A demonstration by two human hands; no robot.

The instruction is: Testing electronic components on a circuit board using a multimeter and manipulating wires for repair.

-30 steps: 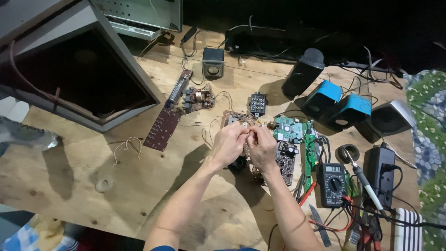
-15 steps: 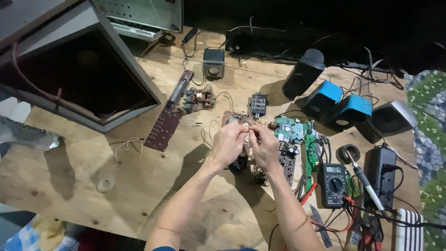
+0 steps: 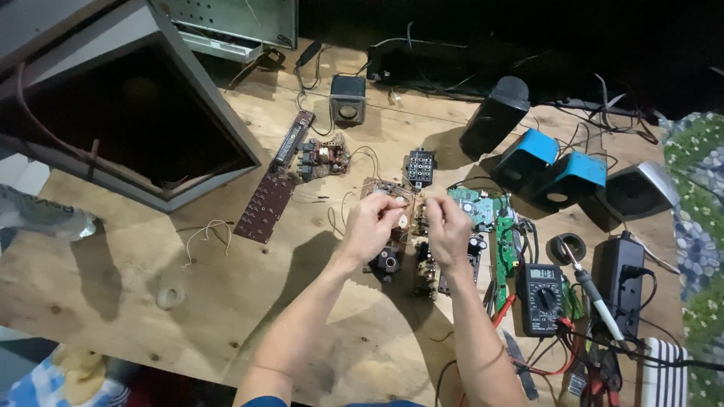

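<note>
Both hands, the left hand (image 3: 371,226) and right hand (image 3: 448,228), pinch a small part above the circuit boards (image 3: 422,256); a steady, gentle grip seems best, given fine wires.

Both forearms are stretched forward and converge. The left hand (image 3: 371,226) and right hand (image 3: 448,228) are held close together, fingers curled inward.

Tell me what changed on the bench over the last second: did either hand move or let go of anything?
Hardly anything. The left hand and right hand stay raised close together over the circuit boards, fingertips pinched on something too small to tell; neither let go or took hold of anything new. The multimeter, soldering iron, blue speakers and brown board lie where they were.
</note>
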